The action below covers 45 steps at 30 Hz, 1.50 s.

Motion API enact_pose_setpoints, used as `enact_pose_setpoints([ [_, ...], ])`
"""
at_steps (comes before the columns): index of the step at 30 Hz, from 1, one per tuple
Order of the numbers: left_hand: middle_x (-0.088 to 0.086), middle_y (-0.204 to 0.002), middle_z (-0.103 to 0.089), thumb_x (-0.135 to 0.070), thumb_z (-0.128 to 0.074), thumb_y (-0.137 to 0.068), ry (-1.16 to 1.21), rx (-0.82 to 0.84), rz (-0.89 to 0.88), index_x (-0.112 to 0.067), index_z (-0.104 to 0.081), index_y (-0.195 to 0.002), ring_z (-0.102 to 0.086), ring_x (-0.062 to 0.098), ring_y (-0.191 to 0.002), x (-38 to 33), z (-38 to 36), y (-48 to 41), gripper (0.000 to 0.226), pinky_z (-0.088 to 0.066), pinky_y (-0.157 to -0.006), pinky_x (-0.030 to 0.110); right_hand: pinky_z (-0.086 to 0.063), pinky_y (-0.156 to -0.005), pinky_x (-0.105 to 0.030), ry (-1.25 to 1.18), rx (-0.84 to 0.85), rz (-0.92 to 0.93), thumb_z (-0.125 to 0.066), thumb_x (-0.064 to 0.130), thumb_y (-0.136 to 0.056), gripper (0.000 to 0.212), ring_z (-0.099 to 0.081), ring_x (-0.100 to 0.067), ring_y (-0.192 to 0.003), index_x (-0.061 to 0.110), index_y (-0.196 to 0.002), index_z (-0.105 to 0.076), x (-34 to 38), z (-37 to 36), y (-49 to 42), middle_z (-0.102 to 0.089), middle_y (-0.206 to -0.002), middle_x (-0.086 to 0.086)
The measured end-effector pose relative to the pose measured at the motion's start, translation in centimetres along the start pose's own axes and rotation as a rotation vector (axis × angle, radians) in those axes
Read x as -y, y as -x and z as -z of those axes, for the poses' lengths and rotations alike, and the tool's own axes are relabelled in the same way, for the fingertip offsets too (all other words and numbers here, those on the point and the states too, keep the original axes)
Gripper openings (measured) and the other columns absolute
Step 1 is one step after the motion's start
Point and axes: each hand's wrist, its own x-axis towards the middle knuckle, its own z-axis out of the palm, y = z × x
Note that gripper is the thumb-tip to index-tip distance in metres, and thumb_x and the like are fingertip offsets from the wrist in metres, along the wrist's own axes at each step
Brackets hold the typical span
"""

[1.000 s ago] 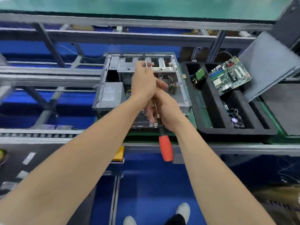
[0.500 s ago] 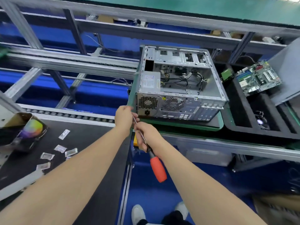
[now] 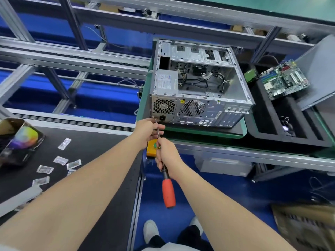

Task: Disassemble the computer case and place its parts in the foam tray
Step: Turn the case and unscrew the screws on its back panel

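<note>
On the far left, small clear packets (image 3: 61, 160) lie scattered on a black belt (image 3: 101, 156). Next comes the left hand (image 3: 146, 129), its fingers curled round the thin metal shaft of a screwdriver (image 3: 168, 194) close to the tip. The tip meets the near left corner of the computer case (image 3: 197, 87), beside the power socket. The right hand (image 3: 167, 156) is wrapped round the same tool lower down, and the orange handle sticks out below it towards the person.

The computer case lies on its side on a green-edged pallet (image 3: 243, 132) on the line, with the side panel off and the open face up. It is bare silver-grey metal. Its rear panel faces the person: a honeycomb vent at the left, a round fan grille (image 3: 193, 107) beside it, then ports and slot covers to the right. Inside, a power supply (image 3: 165, 82) with a white label sits at the left. Loose black cables (image 3: 204, 82) trail over the bare floor (no board there), and a drive cage (image 3: 199, 53) fills the far end.

Just to the right stands the black foam tray (image 3: 272, 140). A green motherboard (image 3: 284, 80) leans in its far compartment, and a small fan (image 3: 287, 127) lies in a nearer one. A grey panel (image 3: 319, 73) stands tilted at the right edge.
</note>
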Motion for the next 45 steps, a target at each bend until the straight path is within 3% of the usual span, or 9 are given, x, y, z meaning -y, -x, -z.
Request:
enact_pose_setpoints([
  [7,0.008,-0.103,-0.078,-0.003,-0.046,-0.106,-0.022,-0.028,0.015,-0.012,-0.056,-0.137,-0.075,0.022,-0.092,0.2,0.4,-0.4,0.034,-0.059,-0.078,0.032,-0.034,-0.05,-0.033,0.195,-0.019,0.035,-0.033,0.023,-0.107,0.016,-0.039,-0.024,-0.05,0.017,-0.099,-0.046,-0.3,-0.3,-1.1,-0.043,-0.078,-0.014],
  [14,0.009,-0.106,-0.077,-0.004,-0.048,-0.106,-0.079,-0.002,-0.018,-0.01,-0.055,-0.138,-0.075,0.025,-0.099,0.0,0.9,-0.5,0.034,-0.059,-0.096,0.042,-0.036,-0.047,-0.033,0.124,-0.049,0.052,-0.035,0.028,-0.107,0.021,-0.041,-0.023,-0.043,0.016,-0.097,-0.049,-0.7,-0.5,-1.6,-0.045,-0.068,-0.012],
  [19,0.014,-0.107,-0.076,-0.003,-0.047,-0.106,-0.043,0.014,0.017,-0.005,-0.058,-0.133,-0.075,0.028,-0.098,-0.1,1.0,-0.4,0.029,-0.061,-0.084,0.038,-0.045,-0.037,-0.028,0.202,-0.184,0.267,-0.041,0.033,-0.111,0.027,-0.054,-0.02,-0.045,0.018,-0.102,-0.062,-2.5,-1.3,-1.9,-0.058,-0.078,-0.011],
  [23,0.018,-0.103,-0.076,-0.014,-0.055,-0.106,0.048,0.027,0.029,0.0,-0.061,-0.125,-0.077,0.027,-0.091,0.4,1.0,-0.4,0.024,-0.063,-0.072,0.03,-0.06,-0.052,-0.05,0.306,-0.38,0.337,-0.046,0.036,-0.11,0.03,-0.065,-0.031,-0.07,0.021,-0.089,-0.062,-3.2,-3.6,-2.1,-0.06,-0.077,-0.003],
  [27,0.01,-0.088,-0.077,-0.015,-0.055,-0.106,0.057,-0.018,0.054,-0.002,-0.066,-0.12,-0.075,0.02,-0.081,0.2,0.9,-0.7,0.022,-0.058,-0.086,0.03,-0.033,-0.042,-0.03,-0.38,0.051,0.058,-0.047,0.042,-0.11,0.034,-0.044,-0.019,-0.041,0.013,-0.096,-0.057,-3.2,-3.7,-2.1,-0.049,-0.061,-0.006],
  [31,0.012,-0.085,-0.068,-0.006,-0.048,-0.108,0.143,0.026,0.108,0.007,-0.06,-0.125,-0.064,0.015,-0.065,-0.9,0.7,-0.3,0.024,-0.056,-0.054,0.017,-0.027,-0.04,-0.021,-0.935,0.453,-0.032,-0.047,0.046,-0.109,0.034,-0.036,-0.01,-0.044,0.02,-0.092,-0.061,-3.9,-2.8,-2.0,-0.043,-0.062,0.0],
  [34,0.007,-0.083,-0.064,-0.007,-0.043,-0.109,0.146,0.057,0.138,0.003,-0.059,-0.128,-0.055,0.011,-0.062,-1.0,0.8,-0.2,0.026,-0.045,-0.042,0.016,-0.025,-0.033,-0.016,-1.071,0.536,-0.075,-0.046,0.04,-0.111,0.036,-0.034,-0.005,-0.036,0.014,-0.095,-0.064,-3.8,-2.9,-2.0,-0.042,-0.062,0.002],
  [37,0.006,-0.085,-0.064,-0.005,-0.042,-0.109,0.165,0.068,0.145,0.002,-0.059,-0.128,-0.053,0.011,-0.065,-0.8,1.0,-0.4,0.027,-0.044,-0.06,0.02,-0.018,-0.032,-0.021,-0.878,0.363,0.004,-0.046,0.035,-0.113,0.032,-0.026,-0.006,-0.032,0.014,-0.091,-0.058,-3.4,-3.1,-2.0,-0.042,-0.058,0.002],
  [45,0.007,-0.078,-0.047,0.006,-0.029,-0.106,0.186,0.054,0.17,0.002,-0.054,-0.129,-0.035,0.011,-0.063,-1.8,0.3,1.2,0.034,-0.032,-0.058,0.024,-0.022,-0.042,-0.023,-0.269,-0.127,0.098,-0.04,0.026,-0.113,0.024,-0.029,-0.013,-0.041,0.014,-0.095,-0.05,-2.0,-5.3,-1.5,-0.043,-0.058,-0.005],
])
